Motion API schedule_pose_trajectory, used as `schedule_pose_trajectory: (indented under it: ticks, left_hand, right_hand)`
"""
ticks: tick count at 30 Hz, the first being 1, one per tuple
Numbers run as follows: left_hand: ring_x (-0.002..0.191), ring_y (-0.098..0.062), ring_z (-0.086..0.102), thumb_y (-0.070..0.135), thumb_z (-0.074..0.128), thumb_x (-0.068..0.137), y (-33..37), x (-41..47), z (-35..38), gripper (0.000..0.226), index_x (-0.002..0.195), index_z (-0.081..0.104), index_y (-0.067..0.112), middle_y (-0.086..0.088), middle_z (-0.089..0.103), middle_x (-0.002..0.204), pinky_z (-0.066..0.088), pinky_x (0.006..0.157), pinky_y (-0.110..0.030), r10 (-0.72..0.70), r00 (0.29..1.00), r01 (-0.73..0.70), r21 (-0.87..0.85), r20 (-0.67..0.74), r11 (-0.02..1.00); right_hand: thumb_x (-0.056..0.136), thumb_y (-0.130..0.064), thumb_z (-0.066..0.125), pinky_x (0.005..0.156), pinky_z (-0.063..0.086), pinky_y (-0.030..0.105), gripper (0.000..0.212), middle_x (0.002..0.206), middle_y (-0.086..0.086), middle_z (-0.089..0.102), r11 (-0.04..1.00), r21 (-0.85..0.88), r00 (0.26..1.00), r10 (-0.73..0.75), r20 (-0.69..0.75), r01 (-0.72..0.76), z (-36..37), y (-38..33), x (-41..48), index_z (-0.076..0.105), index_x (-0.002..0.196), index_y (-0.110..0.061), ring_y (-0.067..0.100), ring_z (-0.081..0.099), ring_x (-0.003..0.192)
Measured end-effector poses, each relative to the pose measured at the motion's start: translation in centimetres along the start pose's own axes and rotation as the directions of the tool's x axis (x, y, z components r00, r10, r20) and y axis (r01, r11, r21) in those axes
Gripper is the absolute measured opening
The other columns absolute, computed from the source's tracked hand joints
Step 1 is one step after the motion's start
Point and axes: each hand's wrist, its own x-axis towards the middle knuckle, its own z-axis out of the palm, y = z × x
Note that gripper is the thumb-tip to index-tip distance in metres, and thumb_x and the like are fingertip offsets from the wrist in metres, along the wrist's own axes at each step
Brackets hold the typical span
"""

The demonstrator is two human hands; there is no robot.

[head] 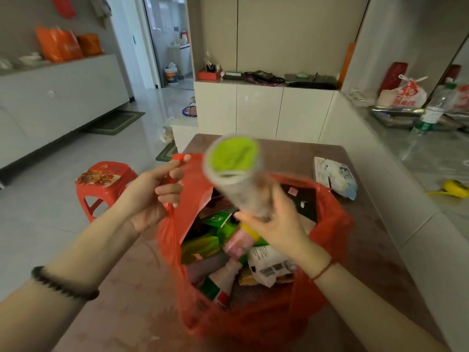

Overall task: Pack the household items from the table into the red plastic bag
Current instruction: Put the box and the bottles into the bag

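A red plastic bag [327,224] stands open on the brown table [121,295], filled with several packets and boxes. My left hand [154,196] grips the bag's left handle and holds it up. Over the bag's mouth my right hand [274,222] grips the lower end of a clear cylindrical container [233,168] with a lime-green end, blurred by motion and tilted toward the camera. A white wrapped packet [335,176] lies on the table behind the bag at the right.
A red plastic stool [104,184] stands on the floor left of the table. White cabinets [258,110] run behind the table. At the right a grey counter [431,153] holds a plastic bottle [434,110], a tied bag and a yellow object [454,189].
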Motion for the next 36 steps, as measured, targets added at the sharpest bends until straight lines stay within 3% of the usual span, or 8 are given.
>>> schedule_pose_trajectory:
  ticks: [7, 11, 20, 23, 25, 27, 32, 36]
  left_hand:
    - [0.038, -0.002, 0.01, 0.008, 0.092, 0.019, 5.5, -1.1, 0.5, 0.06, 0.074, 0.066, 0.007, 0.008, 0.042, 0.044, 0.023, 0.022, -0.014, 0.202, 0.932, -0.165, 0.145, -0.302, 0.976]
    - [0.038, -0.002, 0.01, 0.006, 0.089, 0.023, 6.5, -1.4, 2.0, 0.054, 0.072, 0.067, 0.007, 0.009, 0.044, 0.044, 0.022, 0.024, -0.013, 0.208, 0.952, -0.173, 0.168, -0.226, 0.971]
    - [0.024, -0.006, 0.028, -0.005, 0.06, 0.059, 7.7, 3.1, 3.4, 0.035, 0.091, 0.058, 0.007, 0.01, 0.045, 0.042, 0.028, 0.028, -0.013, 0.334, 0.873, -0.298, 0.155, -0.356, 0.942]
    - [0.024, -0.006, 0.029, 0.0, 0.048, 0.078, 8.6, 3.2, 2.3, 0.017, 0.09, 0.059, 0.007, 0.011, 0.046, 0.042, 0.03, 0.03, -0.014, 0.334, 0.849, -0.308, 0.131, -0.409, 0.942]
    - [0.025, -0.005, 0.03, -0.009, 0.069, 0.051, 8.8, 3.0, 1.9, 0.038, 0.087, 0.063, 0.004, 0.009, 0.047, 0.044, 0.029, 0.029, -0.012, 0.334, 0.871, -0.326, 0.085, -0.361, 0.942]
    - [0.026, -0.005, 0.031, -0.01, 0.081, 0.018, 8.9, 2.8, 1.5, 0.071, 0.087, 0.066, 0.002, 0.008, 0.048, 0.046, 0.028, 0.029, -0.011, 0.331, 0.897, -0.332, 0.05, -0.294, 0.942]
    - [0.026, -0.005, 0.03, -0.009, 0.081, 0.015, 9.2, 2.7, 1.9, 0.073, 0.086, 0.065, 0.003, 0.008, 0.047, 0.047, 0.027, 0.028, -0.01, 0.314, 0.907, -0.302, 0.084, -0.281, 0.95]
    - [0.024, -0.006, 0.029, 0.0, 0.046, 0.084, 8.9, 3.7, 3.8, 0.016, 0.091, 0.058, 0.008, 0.008, 0.044, 0.041, 0.031, 0.029, -0.013, 0.307, 0.867, -0.22, 0.25, -0.393, 0.943]
  right_hand:
    - [0.084, -0.04, 0.059, 0.093, 0.039, 0.042, 0.072, 0.129, 0.005, 0.047, 0.679, -0.733, 0.981, 0.108, 0.159, 0.044, 2.9, 2.5, 1.6, 0.024, 0.144, -0.02, 0.027, 0.046, 0.118]
    - [0.034, -0.042, 0.088, 0.059, 0.051, 0.036, 0.087, 0.084, 0.002, 0.065, 0.371, -0.923, 0.959, 0.21, 0.189, 0.101, 2.1, 5.7, 0.0, 0.064, 0.116, -0.026, 0.023, 0.064, 0.071]
    - [0.08, 0.002, 0.028, 0.115, 0.023, 0.045, 0.067, 0.142, 0.014, 0.04, 0.665, -0.658, 0.842, 0.081, 0.533, 0.352, 5.4, 3.3, -0.1, 0.029, 0.144, -0.017, 0.029, 0.033, 0.134]
    - [0.082, -0.014, 0.051, 0.104, 0.036, 0.059, 0.044, 0.135, 0.014, 0.05, 0.682, -0.711, 0.984, -0.076, 0.16, 0.168, 1.0, 3.9, -1.2, 0.052, 0.125, -0.019, 0.03, 0.043, 0.127]
    - [0.074, -0.022, 0.066, 0.107, 0.025, 0.057, 0.063, 0.141, 0.02, 0.042, 0.568, -0.762, 0.944, 0.09, -0.318, -0.311, -3.9, 5.2, -2.4, 0.044, 0.133, -0.016, 0.033, 0.033, 0.132]
    - [0.071, -0.026, 0.074, 0.108, 0.027, 0.053, 0.083, 0.145, 0.026, 0.033, 0.361, -0.641, 0.731, 0.431, -0.53, -0.677, -9.3, 6.4, -4.2, 0.033, 0.14, -0.006, 0.039, 0.029, 0.135]
    - [0.086, -0.008, 0.062, 0.049, 0.057, 0.035, 0.012, 0.058, 0.011, 0.067, 0.487, 0.023, 0.481, 0.869, -0.117, -0.873, -17.3, 7.4, -7.0, 0.065, 0.082, 0.004, 0.024, 0.066, 0.054]
    - [0.08, -0.028, 0.067, 0.092, 0.05, 0.033, 0.023, 0.075, 0.006, 0.068, 0.65, 0.53, 0.806, 0.58, 0.116, -0.544, -21.3, 1.4, -0.7, 0.068, 0.096, -0.012, 0.012, 0.066, 0.081]
